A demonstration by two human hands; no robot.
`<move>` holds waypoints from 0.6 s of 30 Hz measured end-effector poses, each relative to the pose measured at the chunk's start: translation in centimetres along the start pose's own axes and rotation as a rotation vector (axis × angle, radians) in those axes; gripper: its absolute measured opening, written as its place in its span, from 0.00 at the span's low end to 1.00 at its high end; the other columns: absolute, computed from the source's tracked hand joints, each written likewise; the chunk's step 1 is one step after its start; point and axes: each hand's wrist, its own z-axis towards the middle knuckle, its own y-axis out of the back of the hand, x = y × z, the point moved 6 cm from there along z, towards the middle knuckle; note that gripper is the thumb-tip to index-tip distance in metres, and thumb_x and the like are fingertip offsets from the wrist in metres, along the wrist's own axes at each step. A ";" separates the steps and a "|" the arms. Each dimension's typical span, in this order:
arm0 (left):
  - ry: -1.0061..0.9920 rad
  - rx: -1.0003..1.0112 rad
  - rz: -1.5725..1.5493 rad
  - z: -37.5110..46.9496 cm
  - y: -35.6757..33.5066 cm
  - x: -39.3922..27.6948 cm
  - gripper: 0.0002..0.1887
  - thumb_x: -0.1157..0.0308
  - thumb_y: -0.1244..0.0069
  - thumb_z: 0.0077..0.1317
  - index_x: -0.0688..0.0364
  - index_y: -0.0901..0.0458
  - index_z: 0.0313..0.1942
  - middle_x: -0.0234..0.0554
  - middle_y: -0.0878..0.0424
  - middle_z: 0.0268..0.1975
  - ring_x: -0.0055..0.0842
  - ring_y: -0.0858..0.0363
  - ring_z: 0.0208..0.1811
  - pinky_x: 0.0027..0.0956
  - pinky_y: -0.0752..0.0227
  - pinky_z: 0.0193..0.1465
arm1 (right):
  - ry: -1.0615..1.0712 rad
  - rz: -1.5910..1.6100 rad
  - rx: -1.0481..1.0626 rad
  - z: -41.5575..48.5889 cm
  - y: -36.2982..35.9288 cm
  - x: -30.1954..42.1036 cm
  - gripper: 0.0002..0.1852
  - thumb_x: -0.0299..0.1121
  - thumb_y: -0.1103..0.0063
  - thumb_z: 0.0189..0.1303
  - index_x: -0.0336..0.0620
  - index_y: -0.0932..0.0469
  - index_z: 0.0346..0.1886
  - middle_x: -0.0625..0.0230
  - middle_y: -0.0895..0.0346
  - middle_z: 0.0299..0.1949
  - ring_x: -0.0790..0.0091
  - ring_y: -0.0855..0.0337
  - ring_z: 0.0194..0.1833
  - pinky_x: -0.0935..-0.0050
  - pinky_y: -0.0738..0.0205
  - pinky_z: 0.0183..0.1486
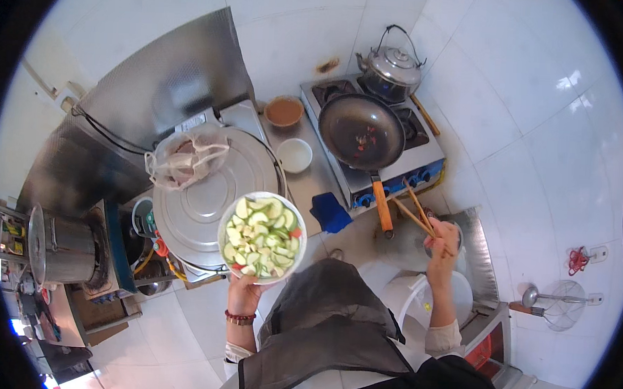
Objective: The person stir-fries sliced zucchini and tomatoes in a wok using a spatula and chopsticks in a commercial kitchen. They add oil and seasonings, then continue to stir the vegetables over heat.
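My left hand (246, 291) grips the near rim of a white bowl (301, 256) and holds it up in front of a large round metal lid (212, 190). Sliced green squash or cucumber (262, 234) fills the bowl, with pale chopped bits on top and a few red pieces at the edge. In my right hand (442, 242) is a pair of wooden chopsticks (417, 215), their tips spread apart. Beyond them a dark frying pan (364, 129) with a wooden handle (381, 205) sits on the gas stove (416, 173). Small red and pale pieces (363, 142) lie in the pan.
A metal kettle (392, 73) stands on the back burner. Left of the stove are a brown bowl (284, 111), a white bowl (295, 155) and a blue cloth (330, 212). A plastic bag (188, 158) lies on the lid. A white bucket (411, 298) stands below my right arm.
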 end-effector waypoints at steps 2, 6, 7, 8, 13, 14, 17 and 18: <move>0.018 0.032 -0.012 0.2 0.1 -0.3 0.38 0.85 0.64 0.52 0.60 0.54 0.66 0.58 0.39 0.62 0.51 0.30 0.57 0.53 0.21 0.48 | 0.044 0.063 -0.098 1.3 0.6 0.5 0.16 0.35 0.60 0.69 0.35 0.25 0.50 0.60 0.27 0.44 0.68 0.26 0.45 0.72 0.31 0.49; 0.051 0.097 -0.121 0.3 -0.7 0.0 0.38 0.85 0.64 0.53 0.60 0.55 0.66 0.59 0.41 0.63 0.52 0.31 0.59 0.54 0.22 0.49 | -0.082 0.324 -0.176 4.7 -0.9 -1.0 0.15 0.32 0.56 0.68 0.33 0.26 0.50 0.59 0.24 0.42 0.68 0.22 0.44 0.74 0.27 0.48; 0.054 0.058 -0.145 0.3 -0.8 0.2 0.38 0.84 0.64 0.53 0.60 0.55 0.66 0.59 0.41 0.63 0.52 0.32 0.59 0.54 0.22 0.49 | -0.120 0.383 -0.191 5.7 -1.5 -1.6 0.14 0.31 0.55 0.68 0.33 0.26 0.50 0.59 0.24 0.41 0.68 0.21 0.43 0.75 0.26 0.48; 0.044 0.054 -0.168 0.4 -1.0 0.6 0.38 0.84 0.63 0.53 0.60 0.55 0.66 0.59 0.41 0.63 0.52 0.33 0.60 0.55 0.23 0.49 | -0.116 0.395 -0.227 6.8 -2.2 -2.2 0.10 0.25 0.48 0.63 0.32 0.23 0.46 0.61 0.22 0.37 0.70 0.20 0.39 0.76 0.27 0.46; -0.064 0.046 -0.274 0.1 -2.9 2.7 0.38 0.82 0.62 0.53 0.60 0.54 0.66 0.57 0.42 0.64 0.52 0.35 0.61 0.56 0.24 0.51 | -0.135 0.360 -0.135 11.5 -5.7 -3.9 0.06 0.22 0.43 0.58 0.31 0.20 0.38 0.62 0.23 0.38 0.71 0.21 0.34 0.77 0.26 0.40; -0.113 0.039 -0.256 -0.1 -3.5 2.7 0.39 0.82 0.61 0.52 0.60 0.54 0.66 0.57 0.42 0.64 0.51 0.35 0.62 0.55 0.25 0.52 | -0.265 0.550 -0.114 12.4 -6.7 -4.8 0.07 0.24 0.44 0.59 0.30 0.21 0.39 0.61 0.22 0.37 0.72 0.21 0.33 0.78 0.26 0.39; -0.168 -0.111 -0.324 -0.6 -5.2 3.1 0.38 0.82 0.60 0.52 0.61 0.53 0.66 0.57 0.42 0.64 0.50 0.34 0.61 0.54 0.26 0.54 | -0.537 0.908 -0.100 14.4 -8.2 -6.4 0.09 0.27 0.47 0.63 0.30 0.22 0.41 0.61 0.22 0.32 0.74 0.22 0.29 0.79 0.25 0.35; -0.221 -0.125 -0.323 -1.0 -5.8 3.1 0.38 0.81 0.60 0.52 0.62 0.52 0.66 0.56 0.40 0.64 0.49 0.33 0.61 0.53 0.26 0.54 | -0.549 1.035 -0.030 15.3 -9.0 -6.6 0.10 0.28 0.48 0.64 0.30 0.23 0.41 0.61 0.22 0.31 0.75 0.22 0.28 0.79 0.25 0.34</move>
